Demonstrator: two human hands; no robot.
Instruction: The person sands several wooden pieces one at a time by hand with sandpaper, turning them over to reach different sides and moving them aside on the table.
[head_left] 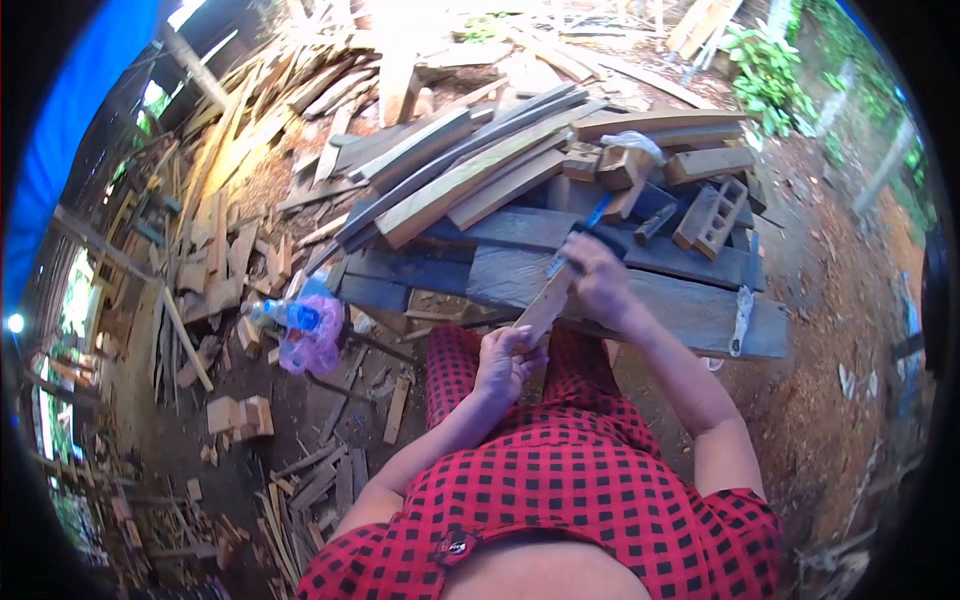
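Note:
My left hand point(508, 368) grips the near end of a short, narrow wooden strip point(545, 306), thumb on top and fingers curled at its side. The strip slants away from me over the front edge of the plank bench point(660, 298). Over its far end, my right hand point(600, 285) is closed around a dark tool with blue parts point(606, 240). A blue length sticks out beyond the hand and another shows beside the strip. I cannot tell what kind of tool it is, as my fingers cover much of it.
Long planks point(490, 165) lie stacked at the back of the bench. To the right are wood blocks point(625, 168) and a slotted wooden piece point(720, 218). A pale-handled tool point(742, 320) lies near the right end. A pink plastic bag point(312, 335) with a bottle hangs left; scrap wood covers the ground.

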